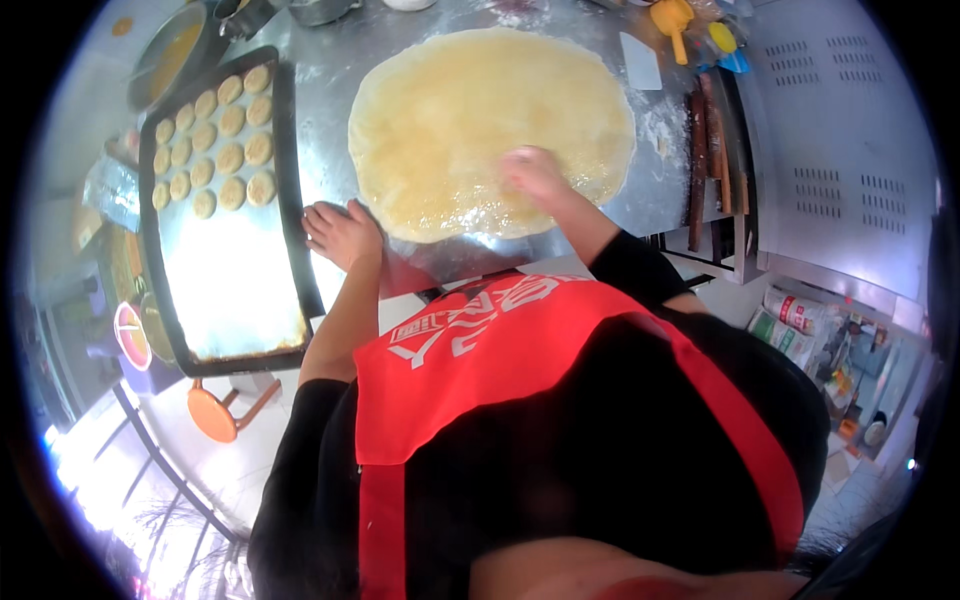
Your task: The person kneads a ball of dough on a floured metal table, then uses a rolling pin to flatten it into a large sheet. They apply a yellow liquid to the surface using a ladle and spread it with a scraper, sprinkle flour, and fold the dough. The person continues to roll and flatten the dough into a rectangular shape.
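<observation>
A wide oval sheet of rolled-out dough point(465, 112) lies on the stainless steel worktable point(322, 82). Its surface looks oily, glossiest along the edge nearest me. My right hand point(534, 174) is over the dough's near right part and seems to touch it. That hand is blurred, and its fingertips cannot be made out. Between the dough and a dark-rimmed baking tray point(304, 300), my left hand point(343, 232) rests on the steel with its fingers spread and nothing in them. Several small round flat cakes point(230, 157) sit in rows on the far half of the tray.
A metal bowl with yellow liquid point(174, 64) stands beyond the tray. Far right are a white dough scraper point(640, 61), a yellow scoop point(673, 26) and wooden rolling pins point(709, 150). A steel cabinet point(840, 135) borders the table. An orange stool point(212, 412) stands below, left.
</observation>
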Motion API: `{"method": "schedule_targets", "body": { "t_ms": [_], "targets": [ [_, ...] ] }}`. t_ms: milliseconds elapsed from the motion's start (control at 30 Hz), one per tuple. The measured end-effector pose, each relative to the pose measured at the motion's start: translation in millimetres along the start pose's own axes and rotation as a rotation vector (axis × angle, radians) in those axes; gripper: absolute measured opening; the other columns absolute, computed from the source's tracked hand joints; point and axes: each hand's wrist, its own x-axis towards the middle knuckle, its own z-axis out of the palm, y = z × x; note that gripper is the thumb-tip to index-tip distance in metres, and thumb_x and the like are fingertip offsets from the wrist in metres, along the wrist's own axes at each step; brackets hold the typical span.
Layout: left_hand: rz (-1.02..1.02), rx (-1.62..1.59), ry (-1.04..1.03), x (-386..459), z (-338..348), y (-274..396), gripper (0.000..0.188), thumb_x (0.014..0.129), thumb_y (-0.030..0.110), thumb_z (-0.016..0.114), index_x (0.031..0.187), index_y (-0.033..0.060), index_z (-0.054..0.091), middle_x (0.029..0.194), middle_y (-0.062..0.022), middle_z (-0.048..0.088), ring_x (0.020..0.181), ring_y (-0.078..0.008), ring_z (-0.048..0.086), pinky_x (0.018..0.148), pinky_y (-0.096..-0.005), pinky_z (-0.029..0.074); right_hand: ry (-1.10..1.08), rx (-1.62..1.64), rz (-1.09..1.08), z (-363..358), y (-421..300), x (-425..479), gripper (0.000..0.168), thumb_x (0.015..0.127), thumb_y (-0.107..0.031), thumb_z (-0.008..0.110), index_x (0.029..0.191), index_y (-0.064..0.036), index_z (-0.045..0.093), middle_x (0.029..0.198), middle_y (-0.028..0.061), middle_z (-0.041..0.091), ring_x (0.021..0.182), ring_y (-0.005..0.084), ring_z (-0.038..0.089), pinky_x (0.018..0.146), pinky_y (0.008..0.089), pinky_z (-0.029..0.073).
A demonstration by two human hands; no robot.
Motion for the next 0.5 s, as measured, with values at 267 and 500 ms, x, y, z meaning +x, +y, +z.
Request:
{"method": "schedule_targets", "body": {
  "t_ms": [267, 500],
  "targets": [
    [-0.007, 0.033, -0.026, 1, -3, 3, 0.062, 0.091, 0.04, 0.05, 0.136, -0.0012, 0.036, 0.146, -0.0183, 0.033, 0.139, -0.0348, 0.023, 0.112, -0.0548, 0.019, 0.145, 0.188, 0.152, -103, 49, 4, 0.02, 0.084, -0.012, 0.057, 0.065, -0.006, 0.055, 0.06, 0.0, 0.051, 0.054, 0.0095, 0.046, 0.051, 0.026, 0.036],
    [-0.019, 0.033, -0.029, 1, -2, 0, 0.063, 0.091, 0.041, 0.05, 0.136, -0.0008, 0.035, 0.146, -0.0179, 0.032, 0.14, -0.0345, 0.021, 0.112, -0.0564, 0.018, 0.35, 0.38, 0.04, -71, -33, 78, 0.017, 0.083, -0.009, 0.055, 0.067, -0.004, 0.059, 0.06, 0.0008, 0.054, 0.054, 0.0098, 0.048, 0.051, 0.0279, 0.037]
  ]
}}
